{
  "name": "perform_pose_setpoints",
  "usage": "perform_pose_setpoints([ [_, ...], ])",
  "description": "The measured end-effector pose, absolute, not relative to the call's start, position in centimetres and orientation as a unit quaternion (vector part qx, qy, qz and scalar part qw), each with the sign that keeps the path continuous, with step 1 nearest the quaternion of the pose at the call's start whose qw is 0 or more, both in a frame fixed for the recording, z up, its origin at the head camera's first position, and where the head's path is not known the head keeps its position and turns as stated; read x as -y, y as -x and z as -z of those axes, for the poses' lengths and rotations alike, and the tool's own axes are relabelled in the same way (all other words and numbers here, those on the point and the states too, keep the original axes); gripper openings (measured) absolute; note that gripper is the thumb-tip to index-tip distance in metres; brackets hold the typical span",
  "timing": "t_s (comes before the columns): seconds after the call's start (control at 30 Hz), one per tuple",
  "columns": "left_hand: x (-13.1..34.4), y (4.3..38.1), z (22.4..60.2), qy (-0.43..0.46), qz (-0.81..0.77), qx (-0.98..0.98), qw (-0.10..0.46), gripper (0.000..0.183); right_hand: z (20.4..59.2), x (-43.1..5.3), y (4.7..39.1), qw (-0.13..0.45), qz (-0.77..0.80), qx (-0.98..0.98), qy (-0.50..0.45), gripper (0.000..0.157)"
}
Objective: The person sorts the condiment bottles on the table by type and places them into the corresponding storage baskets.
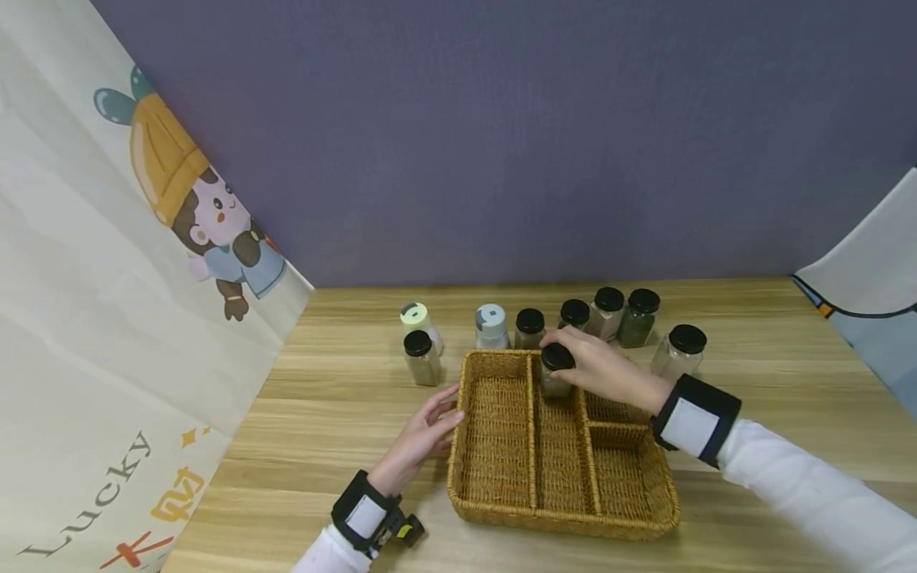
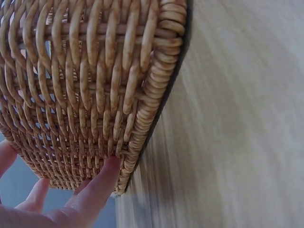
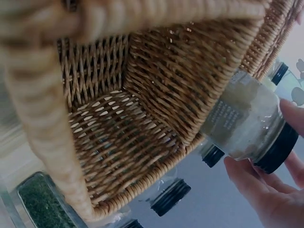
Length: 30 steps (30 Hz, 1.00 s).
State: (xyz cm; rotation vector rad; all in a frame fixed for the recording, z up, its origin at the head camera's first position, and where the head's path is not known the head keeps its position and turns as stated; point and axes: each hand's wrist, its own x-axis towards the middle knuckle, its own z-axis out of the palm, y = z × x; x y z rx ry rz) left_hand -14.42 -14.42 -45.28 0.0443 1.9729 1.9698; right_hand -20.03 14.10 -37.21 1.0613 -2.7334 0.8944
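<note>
A wicker basket [image 1: 559, 521] with several compartments sits on the wooden table. My right hand [image 1: 603, 368] grips a glass spice jar [image 1: 556, 385] by its black lid at the far end of the middle compartment. In the right wrist view, pale contents and printing show on this jar [image 3: 244, 114], which is partly within the basket; its base is hidden. At the basket's left side, my left hand [image 1: 423, 434] touches the wall with extended fingers. The left wrist view shows the fingertips [image 2: 111, 164] against the weave near the basket's bottom edge.
Behind the basket stand several black-lidded jars, one with green contents [image 1: 637, 322], and a grey-capped shaker [image 1: 491, 325]. A green-capped shaker [image 1: 419, 320] and a black-lidded jar [image 1: 423, 362] stand left. Another jar [image 1: 677, 354] stands right. A dark blue panel [image 1: 530, 159] rises behind.
</note>
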Motion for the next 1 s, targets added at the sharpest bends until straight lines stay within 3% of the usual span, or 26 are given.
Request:
perform_pose_setpoints([
  [1.0, 14.42, 14.51, 45.07, -0.009, -0.700, -0.691, 0.180, 0.062, 37.47, -13.34, 20.59, -0.036, -0.272, 0.902, -0.333, 0.042],
])
